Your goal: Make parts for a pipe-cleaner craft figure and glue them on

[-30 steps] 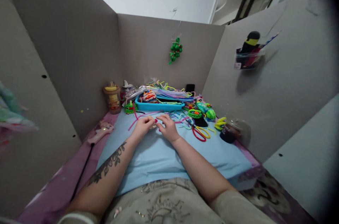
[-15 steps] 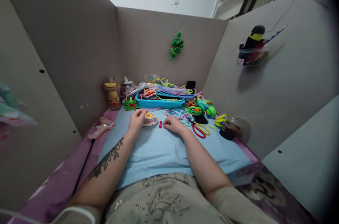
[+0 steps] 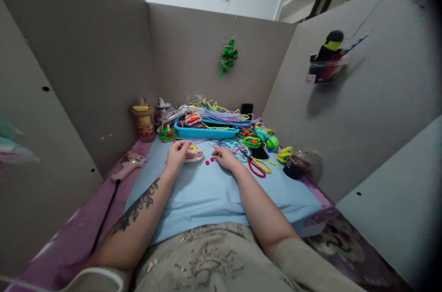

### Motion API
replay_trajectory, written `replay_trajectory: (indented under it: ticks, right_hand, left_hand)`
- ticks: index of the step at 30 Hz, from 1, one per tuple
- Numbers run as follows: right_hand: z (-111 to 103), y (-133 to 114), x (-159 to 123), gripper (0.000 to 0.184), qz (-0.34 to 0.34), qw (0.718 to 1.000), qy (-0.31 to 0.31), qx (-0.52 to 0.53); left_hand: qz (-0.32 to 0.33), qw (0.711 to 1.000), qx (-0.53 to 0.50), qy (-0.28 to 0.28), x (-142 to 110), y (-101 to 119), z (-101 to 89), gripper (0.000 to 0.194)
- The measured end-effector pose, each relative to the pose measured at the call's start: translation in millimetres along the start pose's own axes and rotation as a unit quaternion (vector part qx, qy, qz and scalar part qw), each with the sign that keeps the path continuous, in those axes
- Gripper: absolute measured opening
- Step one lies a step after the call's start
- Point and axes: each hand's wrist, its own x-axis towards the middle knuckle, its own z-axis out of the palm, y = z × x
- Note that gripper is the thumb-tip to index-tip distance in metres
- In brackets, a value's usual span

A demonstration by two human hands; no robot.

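Observation:
My left hand (image 3: 177,153) is closed in a pinch at the left edge of a small layered fuzzy piece (image 3: 194,154) in cream, pink and yellow. A thin pinkish-red pipe cleaner (image 3: 173,135) sticks up from its fingertips. Two small magenta coils (image 3: 209,160) lie on the pale blue cloth (image 3: 207,195) between my hands. Just right of them, my right hand (image 3: 225,158) rests low over the cloth, its fingers bent and slightly apart. Nothing can be made out in it.
Behind stands a blue tray (image 3: 209,133) heaped with pipe cleaners. Red-and-yellow-handled scissors (image 3: 258,167) and fuzzy figures (image 3: 253,142) lie to the right, near a dark cup (image 3: 293,167). At left are a pink glue gun (image 3: 128,167) and a lidded jar (image 3: 145,126). Grey panels surround the table.
The magenta coils have shifted and now lie side by side near my right fingertips. The right hand has moved slightly; my left keeps its pinch. The whole view has shifted a little.

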Motion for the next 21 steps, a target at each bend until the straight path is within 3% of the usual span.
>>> replay_trajectory:
  ticks: [8, 18, 21]
  right_hand:
    - [-1, -8, -1, 0.002, -0.01, 0.999, -0.038, -0.019]
    - [-8, -10, -6, 0.017, -0.013, 0.998, -0.058, 0.026]
    - [-5, -13, -7, 0.012, -0.026, 0.997, -0.065, 0.014]
  left_hand:
    - [0.014, 1.0, 0.009, -0.006, 4, -9, -1.6, 0.027]
    - [0.027, 0.999, 0.022, -0.008, 3, -8, -2.0, 0.027]
    - [0.022, 1.0, 0.018, -0.008, 1, -4, -1.4, 0.028]
